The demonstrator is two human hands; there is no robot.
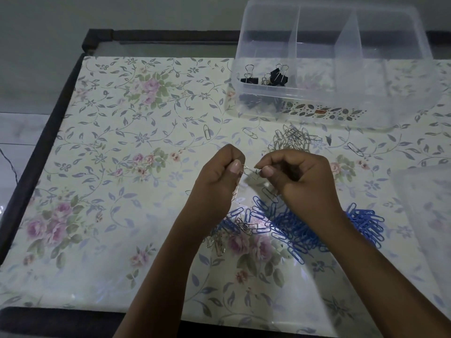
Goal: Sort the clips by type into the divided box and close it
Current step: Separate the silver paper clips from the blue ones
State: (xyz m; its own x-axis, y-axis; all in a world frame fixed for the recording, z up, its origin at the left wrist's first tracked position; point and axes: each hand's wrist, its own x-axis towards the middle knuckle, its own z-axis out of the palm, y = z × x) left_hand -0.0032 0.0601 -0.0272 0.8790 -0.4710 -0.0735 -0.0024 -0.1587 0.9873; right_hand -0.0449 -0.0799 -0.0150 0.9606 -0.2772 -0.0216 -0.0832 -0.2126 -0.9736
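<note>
Both hands are being held just above the middle of the counter (109, 215), which is carrying a floral cover. The left hand (218, 176) is clenched, pinching the left end of a silver paper clip (251, 173) between thumb and forefinger. A few more silver clips are hanging from its palm side, and how they are held cannot be told. The right hand (302, 184) is curled too, pinching the right end of the same clip, so the clip is spanning the gap between the two hands, clear of the counter. The divided box (390, 103), of clear plastic, is standing open at the far right. Its left compartment is holding black binder clips (277, 75), and two upright dividers are showing to the right of them. A heap of silver clips (292, 140) is lying just near of the box and far of the hands, with three loose ones scattered beside it. Blue paper clips (295, 228) are lying in a broad pile on the near side, partly under the right wrist, with a second blue clump (366, 223) to the right. A small mixed bunch of silver and blue clips (240, 225) is sitting by the left wrist. A translucent sheet, possibly the lid (429, 206), is lying at the right edge.
</note>
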